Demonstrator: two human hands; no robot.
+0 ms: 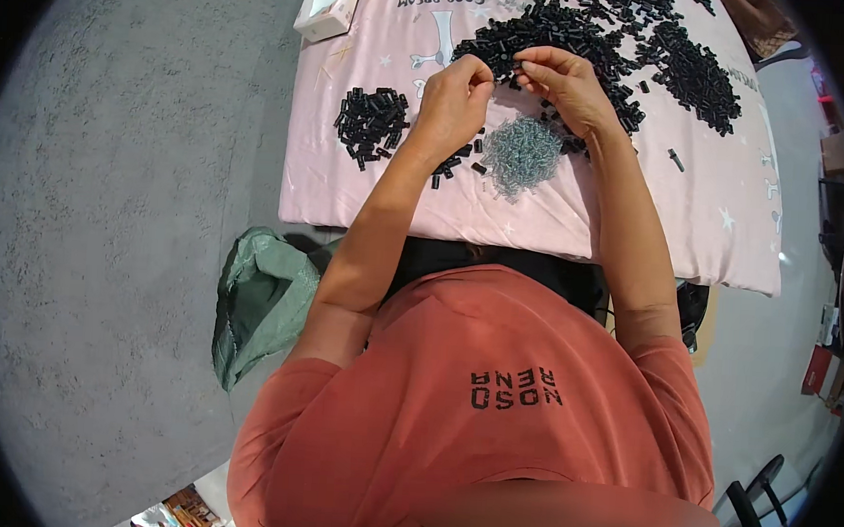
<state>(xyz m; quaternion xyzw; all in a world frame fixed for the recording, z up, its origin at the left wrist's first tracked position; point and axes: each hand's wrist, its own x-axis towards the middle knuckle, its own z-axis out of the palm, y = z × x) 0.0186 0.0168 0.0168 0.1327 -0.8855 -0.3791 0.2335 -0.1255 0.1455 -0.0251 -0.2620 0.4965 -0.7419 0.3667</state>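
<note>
Over the pink cloth, my left hand [456, 103] is closed in a pinch; whatever its fingertips hold is too small or hidden to make out. A short way to its right, the thumb and fingers of my right hand [570, 88] pinch a small black piece [518, 68], hard to separate from the dark heap behind. That large heap of short black cylindrical pieces [549, 32] lies just beyond both hands. Between my forearms sits a pile of tiny silvery metal parts [523, 154], possibly springs or screws. A smaller pile of black pieces [370, 122] is left of my left hand.
The pink patterned cloth [331, 187] covers the table. Another black heap [694, 77] spreads at far right, and a single dark piece [676, 159] lies apart nearer me. A white box [329, 6] stands at the far left corner. A green sack [262, 303] is on the floor.
</note>
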